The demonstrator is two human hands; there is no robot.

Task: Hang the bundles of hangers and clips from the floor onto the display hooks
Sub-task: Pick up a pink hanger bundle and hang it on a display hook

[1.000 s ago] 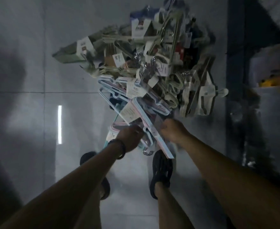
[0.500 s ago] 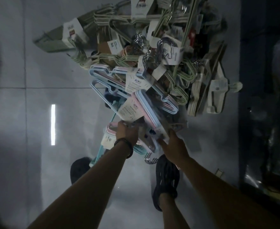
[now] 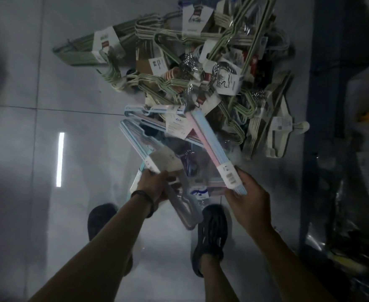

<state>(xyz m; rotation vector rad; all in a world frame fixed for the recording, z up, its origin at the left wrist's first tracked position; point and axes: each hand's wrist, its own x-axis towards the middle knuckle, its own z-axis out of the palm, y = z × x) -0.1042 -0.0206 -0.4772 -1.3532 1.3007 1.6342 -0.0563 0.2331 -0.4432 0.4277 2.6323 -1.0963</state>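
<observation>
Just above the dark shoes (image 3: 212, 232), the left hand (image 3: 155, 187) curls its fingers round a motion-blurred pale hanger bundle (image 3: 184, 205) with a paper sleeve. The right hand (image 3: 247, 201) clamps thumb and fingers on the white-banded end of a pink-and-blue hanger bundle (image 3: 209, 147). Beyond, the pile (image 3: 201, 68) of green, cream and chrome-hooked bundles lies tangled on the tiled floor (image 3: 48, 62).

Banded pink and pale-blue plastic hanger bundle (image 3: 209, 147) slants at the near edge of the tangled green-and-white wire hanger heap (image 3: 157, 81); blurred pale hanger bundle (image 3: 183, 201) beside it.
</observation>
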